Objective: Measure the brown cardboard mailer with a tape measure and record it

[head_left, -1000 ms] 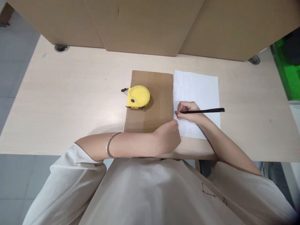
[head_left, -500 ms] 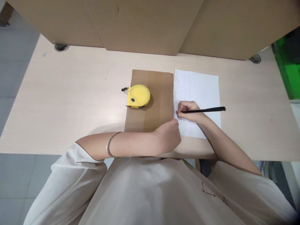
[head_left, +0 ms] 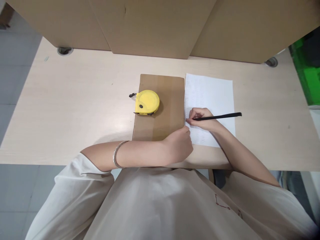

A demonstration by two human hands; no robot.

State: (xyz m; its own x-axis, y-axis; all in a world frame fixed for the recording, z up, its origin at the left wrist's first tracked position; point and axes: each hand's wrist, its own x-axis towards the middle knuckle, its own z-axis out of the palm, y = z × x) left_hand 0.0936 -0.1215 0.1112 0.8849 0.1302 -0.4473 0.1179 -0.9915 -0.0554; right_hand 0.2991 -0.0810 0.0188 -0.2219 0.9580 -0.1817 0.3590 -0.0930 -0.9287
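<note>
Gripped in my right hand (head_left: 203, 119) is a black pen (head_left: 226, 116), its tip close to the left edge of a white sheet of paper (head_left: 216, 95) that bears rows of fine marks. My left hand (head_left: 180, 145) is closed with curled fingers at the lower left edge of the paper; whether anything is in it is hidden. Beside the paper on the left lies a flat brown cardboard piece (head_left: 165, 123). On its left part rests a yellow tape measure (head_left: 148, 101) with a black strap, overhanging the cardboard's left edge.
The pale wooden desk (head_left: 82, 100) carries all of this. Tall brown cardboard panels (head_left: 150, 30) stand along its back edge. Cable holes (head_left: 65, 51) sit near the back corners. Something green (head_left: 312, 83) is beyond the right edge.
My right hand has shifted slightly left, bringing the pen tip nearer the paper's left edge. The pen's far end tilts a little differently. My left hand stays put.
</note>
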